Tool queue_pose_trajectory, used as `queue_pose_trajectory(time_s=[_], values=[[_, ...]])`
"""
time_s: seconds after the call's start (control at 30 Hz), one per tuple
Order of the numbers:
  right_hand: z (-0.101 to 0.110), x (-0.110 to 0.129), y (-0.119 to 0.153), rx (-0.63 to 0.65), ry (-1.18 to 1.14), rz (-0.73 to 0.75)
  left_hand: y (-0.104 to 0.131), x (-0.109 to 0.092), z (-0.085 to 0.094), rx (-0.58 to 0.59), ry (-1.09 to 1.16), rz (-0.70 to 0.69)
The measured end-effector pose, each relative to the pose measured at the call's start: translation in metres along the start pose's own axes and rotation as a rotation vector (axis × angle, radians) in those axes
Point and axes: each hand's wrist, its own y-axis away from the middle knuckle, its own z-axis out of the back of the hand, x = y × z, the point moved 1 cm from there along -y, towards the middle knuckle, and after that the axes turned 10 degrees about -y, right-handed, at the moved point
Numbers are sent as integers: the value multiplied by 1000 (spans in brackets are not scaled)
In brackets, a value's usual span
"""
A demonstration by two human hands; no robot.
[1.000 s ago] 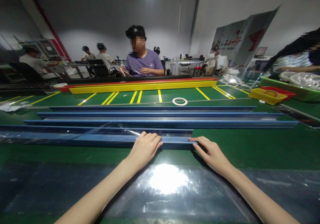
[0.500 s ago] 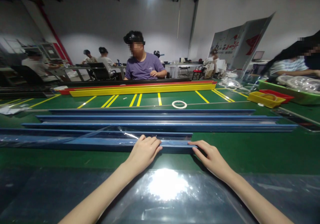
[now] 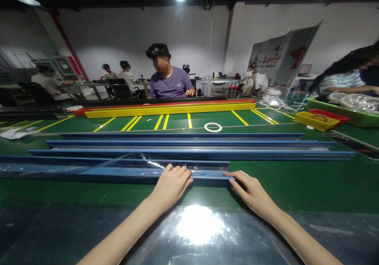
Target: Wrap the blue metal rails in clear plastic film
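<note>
The near blue channel lay left to right across the green table, just beyond the wrists and directly under the fingers of both hands. Its right end stopped at the right hand, while its long remainder ran past the left hand and out of view on the left.

The left hand was bent over the channel's near wall, fingers folded on top and thumb low on the near side, pinching that wall. The right hand had its forefinger above and its thumb on the near face, pinching the end corner. A short stretch of channel showed between the hands, which stood apart.

Clear film lay loosely over the channel to the left and reached the left hand; whether its fingers also held the film could not be told. Nearer, under the forearms, a clear sheet caught a bright reflection.

Farther off, more blue channels lay roughly parallel, and beyond them a white ring and a yellow channel. At the far right stood a yellow tray. Across the table sat a person in a purple shirt.
</note>
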Motion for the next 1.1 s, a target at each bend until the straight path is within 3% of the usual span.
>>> queue_pose_trajectory(time_s=[1.1], values=[[0, -1, 0, -16, 4, 10, -1, 0, 2, 30, 40, 16]])
